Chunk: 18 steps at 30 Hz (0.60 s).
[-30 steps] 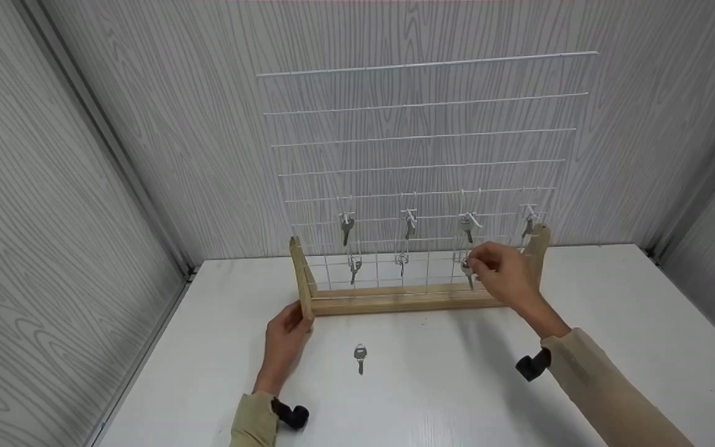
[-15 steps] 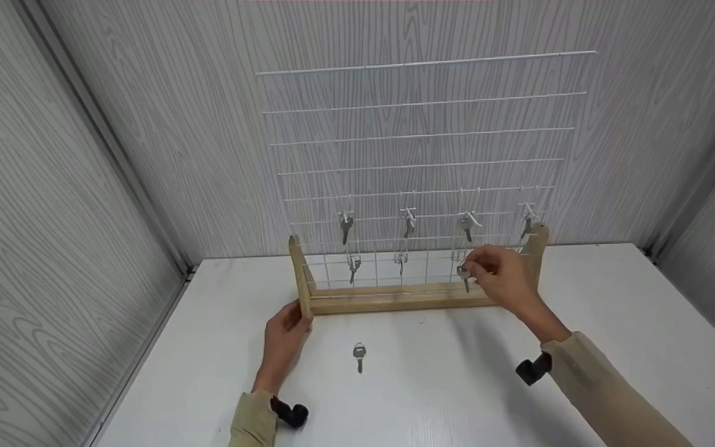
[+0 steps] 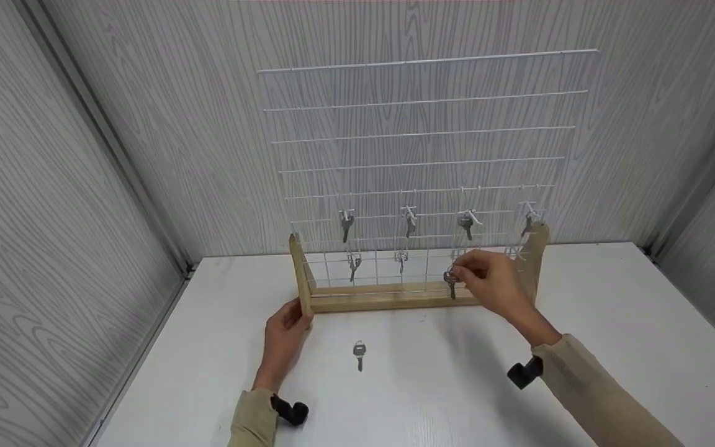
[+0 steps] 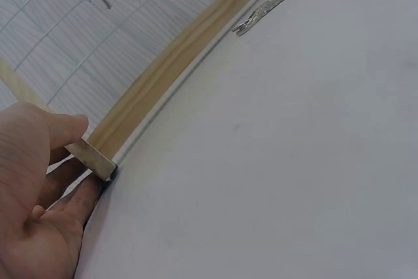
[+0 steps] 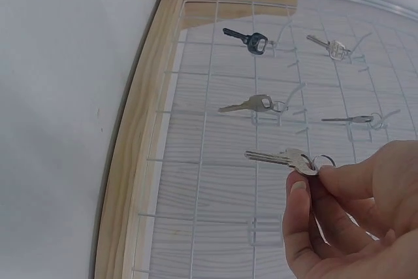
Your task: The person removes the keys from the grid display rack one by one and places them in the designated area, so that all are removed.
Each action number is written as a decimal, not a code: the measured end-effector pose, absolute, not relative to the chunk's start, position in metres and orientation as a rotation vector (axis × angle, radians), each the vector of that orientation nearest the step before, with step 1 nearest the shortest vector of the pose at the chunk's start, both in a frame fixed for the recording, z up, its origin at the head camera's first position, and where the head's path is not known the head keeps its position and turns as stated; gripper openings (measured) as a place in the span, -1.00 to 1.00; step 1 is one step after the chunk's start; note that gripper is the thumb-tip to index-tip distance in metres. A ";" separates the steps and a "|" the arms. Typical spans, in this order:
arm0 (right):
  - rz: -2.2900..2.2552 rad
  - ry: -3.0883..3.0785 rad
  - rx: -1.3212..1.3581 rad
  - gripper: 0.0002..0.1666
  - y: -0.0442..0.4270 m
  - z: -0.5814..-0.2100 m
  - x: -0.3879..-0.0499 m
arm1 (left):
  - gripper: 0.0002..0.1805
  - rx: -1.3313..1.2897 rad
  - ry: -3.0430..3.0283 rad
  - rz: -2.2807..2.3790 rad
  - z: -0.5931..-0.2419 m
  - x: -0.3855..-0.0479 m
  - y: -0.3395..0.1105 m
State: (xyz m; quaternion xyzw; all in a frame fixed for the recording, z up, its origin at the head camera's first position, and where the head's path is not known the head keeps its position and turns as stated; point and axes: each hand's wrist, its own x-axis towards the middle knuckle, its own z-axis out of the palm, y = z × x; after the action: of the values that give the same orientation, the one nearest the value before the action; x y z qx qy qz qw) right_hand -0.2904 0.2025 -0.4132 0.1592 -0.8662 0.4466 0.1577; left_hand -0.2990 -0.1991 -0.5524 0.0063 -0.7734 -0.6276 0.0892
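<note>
Above the wooden base rail (image 3: 388, 303), toward its right end, I hold one key (image 3: 450, 277) pinched by its ring end between the thumb and fingers of my right hand (image 3: 493, 282). Behind it, six hanging keys (image 3: 347, 228) are on the wire grid (image 3: 421, 164), four along the upper row and two lower down toward the left; the lower hook (image 3: 514, 252) near the right edge seems bare. If these are going up, I judge only mine and the loose key (image 3: 359, 356) are left, that one lying on the white table (image 3: 419, 397) before the rail's left half. My left hand (image 3: 286, 329) grips the left upright (image 3: 300, 273) at its front corner.
</note>
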 end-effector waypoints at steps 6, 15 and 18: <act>1.288 -2.494 0.472 -0.89 0.191 -0.414 -0.289 | -0.43 0.024 -2.325 -1.814 -0.554 -0.300 -0.199; 1.326 -2.517 0.510 -0.89 0.174 -0.419 -0.292 | -0.43 0.032 -2.330 -1.823 -0.553 -0.300 -0.198; 1.361 -2.514 0.529 -0.90 0.167 -0.422 -0.293 | -0.43 0.040 -2.327 -1.826 -0.552 -0.300 -0.198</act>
State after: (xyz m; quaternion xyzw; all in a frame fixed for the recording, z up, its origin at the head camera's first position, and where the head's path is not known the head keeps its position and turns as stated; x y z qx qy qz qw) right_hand -0.2929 0.1675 -0.4222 0.1806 -0.8589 0.4648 0.1169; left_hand -0.3003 -0.1984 -0.5524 0.0134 -0.7833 -0.6147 0.0918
